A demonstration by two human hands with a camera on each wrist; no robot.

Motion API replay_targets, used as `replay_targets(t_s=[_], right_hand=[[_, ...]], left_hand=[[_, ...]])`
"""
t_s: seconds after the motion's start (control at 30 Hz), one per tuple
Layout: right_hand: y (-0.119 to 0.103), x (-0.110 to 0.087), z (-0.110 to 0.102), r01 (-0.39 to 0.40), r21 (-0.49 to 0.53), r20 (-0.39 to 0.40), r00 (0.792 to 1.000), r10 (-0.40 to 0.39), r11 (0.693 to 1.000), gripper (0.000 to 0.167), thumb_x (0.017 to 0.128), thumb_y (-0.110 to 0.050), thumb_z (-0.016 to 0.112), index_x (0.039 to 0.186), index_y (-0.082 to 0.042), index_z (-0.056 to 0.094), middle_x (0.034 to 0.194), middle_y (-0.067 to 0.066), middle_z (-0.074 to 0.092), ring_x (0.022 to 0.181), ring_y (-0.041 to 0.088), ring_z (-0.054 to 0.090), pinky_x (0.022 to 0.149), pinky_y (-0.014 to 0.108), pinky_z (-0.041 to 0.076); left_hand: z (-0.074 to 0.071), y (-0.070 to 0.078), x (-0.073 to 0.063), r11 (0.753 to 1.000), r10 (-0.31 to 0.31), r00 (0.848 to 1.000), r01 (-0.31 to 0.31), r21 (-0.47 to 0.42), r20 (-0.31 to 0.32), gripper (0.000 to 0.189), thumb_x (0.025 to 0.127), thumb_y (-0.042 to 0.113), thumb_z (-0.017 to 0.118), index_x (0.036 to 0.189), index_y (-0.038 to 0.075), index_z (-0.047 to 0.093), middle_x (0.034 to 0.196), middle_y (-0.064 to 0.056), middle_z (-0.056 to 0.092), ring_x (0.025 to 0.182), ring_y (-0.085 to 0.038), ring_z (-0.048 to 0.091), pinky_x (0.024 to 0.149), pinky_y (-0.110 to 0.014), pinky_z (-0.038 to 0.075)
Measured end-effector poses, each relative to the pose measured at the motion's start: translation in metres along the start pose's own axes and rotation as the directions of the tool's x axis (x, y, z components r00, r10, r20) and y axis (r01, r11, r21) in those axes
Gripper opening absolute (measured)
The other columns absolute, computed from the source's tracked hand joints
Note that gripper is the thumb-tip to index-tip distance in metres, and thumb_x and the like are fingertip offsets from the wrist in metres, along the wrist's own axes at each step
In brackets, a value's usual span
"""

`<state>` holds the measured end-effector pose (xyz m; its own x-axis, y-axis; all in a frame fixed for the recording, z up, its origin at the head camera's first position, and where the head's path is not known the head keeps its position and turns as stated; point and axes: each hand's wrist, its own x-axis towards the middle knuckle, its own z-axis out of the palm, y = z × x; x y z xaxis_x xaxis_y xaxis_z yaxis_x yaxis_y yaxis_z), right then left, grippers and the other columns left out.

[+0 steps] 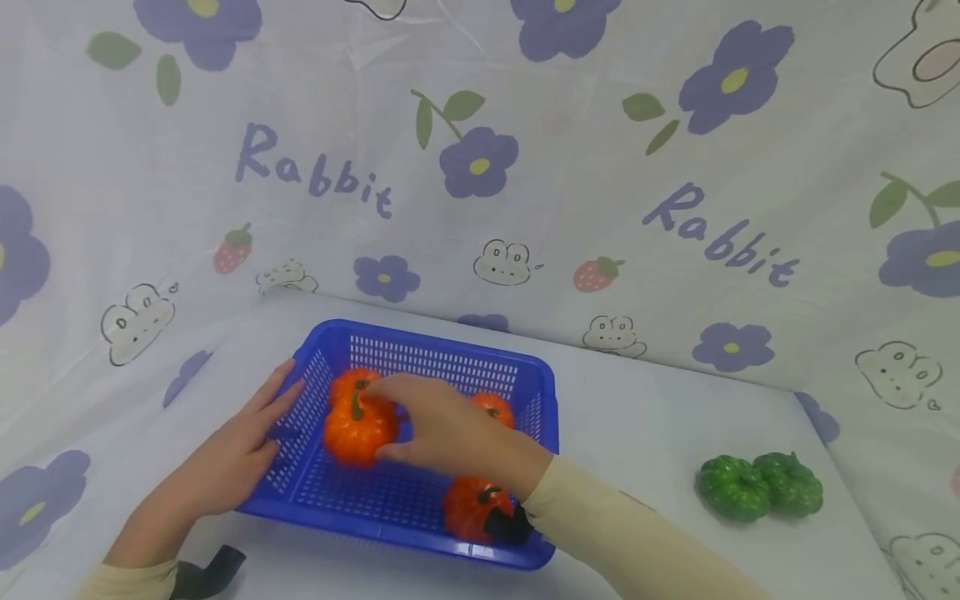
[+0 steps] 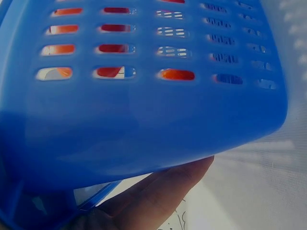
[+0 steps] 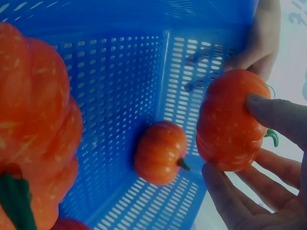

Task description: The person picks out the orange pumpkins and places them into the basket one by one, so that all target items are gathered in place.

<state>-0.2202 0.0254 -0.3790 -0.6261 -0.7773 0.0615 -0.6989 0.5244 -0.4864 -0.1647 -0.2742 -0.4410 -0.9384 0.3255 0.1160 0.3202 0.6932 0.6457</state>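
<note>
A small orange pumpkin (image 1: 360,431) with a green stem is held between the thumb and fingers of my right hand (image 1: 442,421), over the left part of a blue plastic basket (image 1: 390,533). In the right wrist view the held pumpkin (image 3: 232,120) shows its side, with the thumb on top. Behind it in the basket lies another orange pumpkin (image 1: 345,385), partly hidden. My left hand (image 1: 236,454) touches the basket's left side with straight fingers. In the left wrist view, its fingers (image 2: 163,191) lie against the outside of the basket.
Two more orange pumpkins are in the basket's right half: one at the back (image 1: 492,408), partly behind my right hand, one at the front (image 1: 472,508). Two green pumpkins (image 1: 735,487) (image 1: 787,483) sit on the white table to the right. A printed cloth (image 1: 570,183) hangs behind.
</note>
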Motion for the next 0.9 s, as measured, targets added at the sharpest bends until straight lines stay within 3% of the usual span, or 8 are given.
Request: replay_targets(t_s=[0.33,0.9], right_hand=[[-0.004,0.018,0.014,0.020,-0.078,0.077,0.997,-0.014,0.997,0.064,0.095,-0.030,0.087,0.152,-0.013,0.062,0.151,-0.001,0.064,0.138,0.016,0.059,0.117,0.030,0.046],[-0.013,0.034,0.031,0.025,-0.103,0.158,0.987,-0.008,0.994,0.061,0.094,-0.031,0.087,0.147,-0.015,0.063,0.142,-0.004,0.067,0.126,0.010,0.062,0.110,0.026,0.051]], left_hand=[[-0.001,0.002,-0.001,1.000,0.011,1.000,-0.012,-0.015,-0.007,0.071,0.098,-0.010,0.053,0.167,-0.004,0.033,0.181,-0.016,0.007,0.160,-0.052,0.021,0.119,-0.073,0.027],[0.001,0.001,-0.001,1.000,0.005,1.000,-0.005,0.006,-0.007,0.072,0.099,-0.009,0.056,0.167,-0.002,0.034,0.181,-0.016,0.008,0.159,-0.051,0.024,0.119,-0.072,0.031]])
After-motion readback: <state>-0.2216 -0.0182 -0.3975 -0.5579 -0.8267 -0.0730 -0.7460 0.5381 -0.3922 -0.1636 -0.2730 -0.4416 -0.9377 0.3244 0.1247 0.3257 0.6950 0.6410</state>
